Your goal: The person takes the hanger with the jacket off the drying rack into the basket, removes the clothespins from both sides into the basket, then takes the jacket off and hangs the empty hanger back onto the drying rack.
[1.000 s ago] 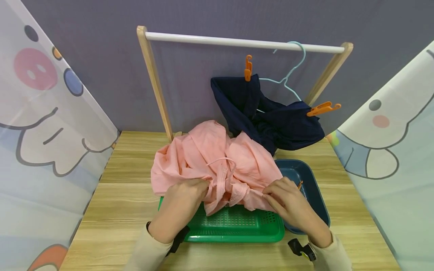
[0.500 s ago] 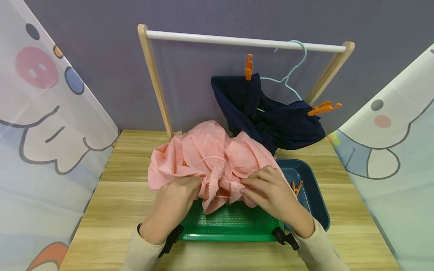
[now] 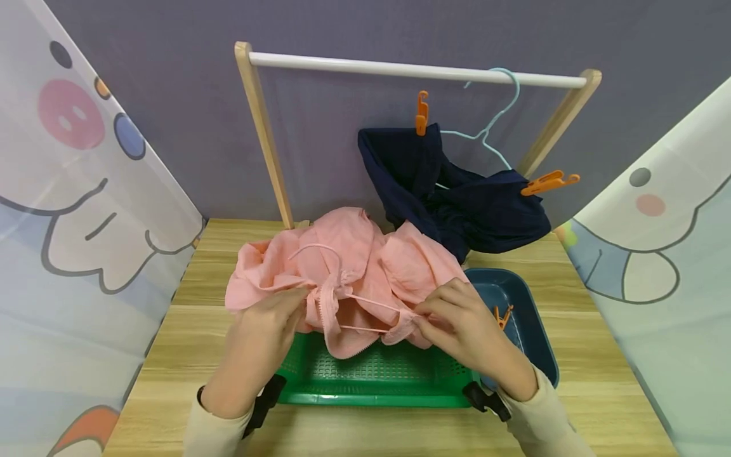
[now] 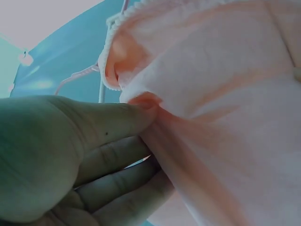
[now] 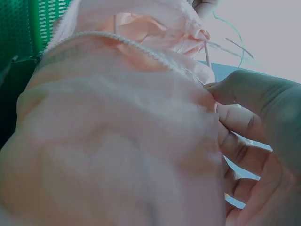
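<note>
A pink zip-up jacket (image 3: 348,235) lies bunched over the green basket, its zipped front parted. Between the two zip edges show the bars of a pink hanger (image 3: 374,301), whose hook points up and left. My left hand (image 3: 265,333) pinches the cloth beside the left zip edge; in the left wrist view the thumb (image 4: 136,115) presses a fold. On the other side my right hand (image 3: 465,327) pinches the right front edge near the hanger's end. In the right wrist view its thumb (image 5: 230,87) lies at the zip teeth (image 5: 146,54).
The green basket (image 3: 377,400) has a blue tray (image 3: 533,317) at its right holding orange clothespins (image 3: 502,316). Behind stands a rack with a white rail (image 3: 371,66). From it hangs a light blue hanger (image 3: 497,117) with a navy garment (image 3: 394,158) and orange clothespins (image 3: 422,114).
My right hand has moved left from the jacket's right side to its front edge. The left hand has drawn its side leftward, uncovering the hanger's bars, and the hook has shifted left.
</note>
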`<move>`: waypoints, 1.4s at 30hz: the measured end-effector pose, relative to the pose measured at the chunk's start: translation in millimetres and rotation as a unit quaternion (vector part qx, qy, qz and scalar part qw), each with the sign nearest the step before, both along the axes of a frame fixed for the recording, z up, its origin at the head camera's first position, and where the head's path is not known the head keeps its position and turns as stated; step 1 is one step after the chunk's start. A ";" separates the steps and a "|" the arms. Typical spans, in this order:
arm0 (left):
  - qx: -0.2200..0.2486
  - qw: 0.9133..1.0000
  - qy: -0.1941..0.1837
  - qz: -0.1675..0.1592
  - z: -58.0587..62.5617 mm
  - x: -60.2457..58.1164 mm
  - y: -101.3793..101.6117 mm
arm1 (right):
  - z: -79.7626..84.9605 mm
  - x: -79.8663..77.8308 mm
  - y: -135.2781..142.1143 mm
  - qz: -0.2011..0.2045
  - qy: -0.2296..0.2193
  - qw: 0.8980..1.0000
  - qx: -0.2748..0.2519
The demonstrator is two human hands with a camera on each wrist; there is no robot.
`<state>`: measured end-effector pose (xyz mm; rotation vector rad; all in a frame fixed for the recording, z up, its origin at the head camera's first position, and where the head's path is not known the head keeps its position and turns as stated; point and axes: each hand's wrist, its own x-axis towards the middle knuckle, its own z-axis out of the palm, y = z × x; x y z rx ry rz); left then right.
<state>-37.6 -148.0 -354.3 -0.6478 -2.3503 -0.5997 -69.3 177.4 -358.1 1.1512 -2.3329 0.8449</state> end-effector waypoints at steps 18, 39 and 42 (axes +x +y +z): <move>0.026 0.999 -0.019 0.043 3.2 3.3 -22.7 | -25.3 4.4 44.2 -0.023 -0.002 0.995 -0.093; 0.042 0.997 0.008 0.062 10.7 4.0 -32.3 | -34.3 2.9 59.8 -0.052 -0.079 0.995 0.003; 0.036 0.998 0.003 0.055 12.0 3.4 -30.6 | -32.0 2.3 63.5 -0.064 -0.079 0.995 0.003</move>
